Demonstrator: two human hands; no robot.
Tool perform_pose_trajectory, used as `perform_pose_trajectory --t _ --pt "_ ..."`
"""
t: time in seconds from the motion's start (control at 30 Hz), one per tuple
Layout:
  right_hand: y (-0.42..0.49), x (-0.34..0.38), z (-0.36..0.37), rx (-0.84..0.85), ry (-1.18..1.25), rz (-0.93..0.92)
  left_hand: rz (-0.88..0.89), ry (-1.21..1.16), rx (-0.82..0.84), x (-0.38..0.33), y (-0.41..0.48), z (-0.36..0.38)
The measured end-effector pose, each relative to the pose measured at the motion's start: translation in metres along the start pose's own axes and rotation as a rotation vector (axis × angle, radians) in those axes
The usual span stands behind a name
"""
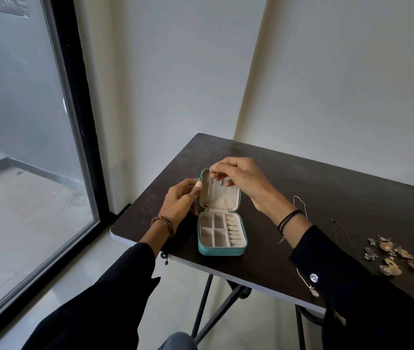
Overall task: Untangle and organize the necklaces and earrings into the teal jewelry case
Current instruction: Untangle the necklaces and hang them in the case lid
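Above the teal case [222, 252], the right hand [241, 180] pinches the top of a necklace [209, 188] that looks light and floppy; the left hand [182, 200] holds the lid [227, 202].

We have a single view, a wide-angle camera worn on the person's head, looking forward and down over both sleeved forearms [115, 286], which enter from the bottom edge. It sits close above the dark folding table [327, 188], whose top fills the lower right of the frame, with the open teal jewelry case [222, 251] just below centre. The window [24, 122] takes the left side and the pale wall [327, 72] the upper right.
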State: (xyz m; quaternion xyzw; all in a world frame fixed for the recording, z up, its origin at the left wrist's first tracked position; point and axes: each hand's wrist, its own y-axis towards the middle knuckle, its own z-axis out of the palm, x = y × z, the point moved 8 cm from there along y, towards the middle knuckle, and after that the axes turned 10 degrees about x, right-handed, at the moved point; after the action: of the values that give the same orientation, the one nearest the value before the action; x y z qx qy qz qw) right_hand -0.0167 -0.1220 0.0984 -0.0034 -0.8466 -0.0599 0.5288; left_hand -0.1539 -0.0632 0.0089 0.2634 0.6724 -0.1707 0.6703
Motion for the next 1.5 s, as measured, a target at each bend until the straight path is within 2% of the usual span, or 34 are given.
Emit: perform_pose_trajectory --t 0.2,0.43,0.7,0.87,1.1,1.5 --pt "0.001 -0.003 0.006 0.031 -0.126 -0.015 0.009 -0.032 -0.001 -0.002 -0.001 -0.001" --pt "0.000 0.011 0.000 -0.023 -0.502 -0.145 0.016 -0.049 0.003 -0.004 -0.001 -0.001" --pt "0.004 0.014 0.016 0.115 -0.770 -0.160 0.039 -0.079 0.018 -0.006 -0.002 0.000" --pt "0.005 0.014 0.019 -0.084 -0.982 -0.215 0.043 -0.090 0.009 -0.005 -0.002 -0.001" --pt "-0.005 0.015 0.028 -0.315 -1.116 -0.373 0.050 -0.085 0.009 -0.005 -0.002 -0.002" --pt "-0.014 0.022 0.028 -0.515 -1.162 -0.409 0.087 -0.036 0.023 -0.004 0.001 -0.004"
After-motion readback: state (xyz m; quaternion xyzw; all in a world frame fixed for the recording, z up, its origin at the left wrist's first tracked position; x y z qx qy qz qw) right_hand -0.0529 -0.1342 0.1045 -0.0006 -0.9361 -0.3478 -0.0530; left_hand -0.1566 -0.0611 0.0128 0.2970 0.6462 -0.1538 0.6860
